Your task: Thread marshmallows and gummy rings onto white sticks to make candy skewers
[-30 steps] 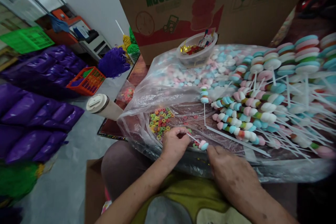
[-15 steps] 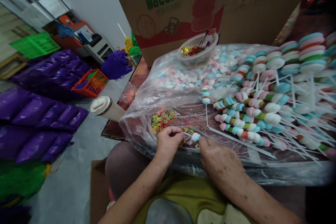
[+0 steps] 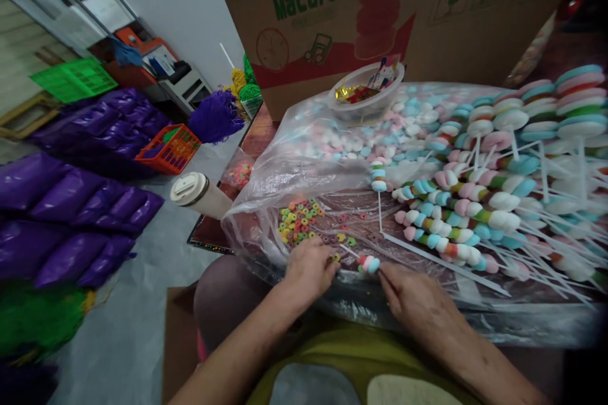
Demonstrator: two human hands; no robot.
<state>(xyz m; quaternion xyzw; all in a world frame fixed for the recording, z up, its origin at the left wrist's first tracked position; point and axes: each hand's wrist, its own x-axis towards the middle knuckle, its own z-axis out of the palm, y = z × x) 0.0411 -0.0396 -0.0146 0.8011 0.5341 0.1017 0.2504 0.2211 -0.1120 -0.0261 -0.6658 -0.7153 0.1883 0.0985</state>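
My right hand pinches the lower end of a white stick that points left. Threaded on the stick are pink, white and blue marshmallows, with a small red ring at their left side. Left of the stick tip, my left hand is low over the plastic sheet, its fingers curled downward and the tips partly hidden. A yellow ring lies by its thumb. Beyond it is a pile of small coloured cereal rings.
Finished marshmallow skewers are heaped on the right. A short skewer and a long white strip lie ahead. Loose marshmallows, a plastic bowl and a cardboard box are behind. A lidded cup stands left.
My left hand has moved away from the stick tip, down toward the rings. A red ring now shows against the marshmallows. My right hand and the stick sit slightly lower and further right in view.
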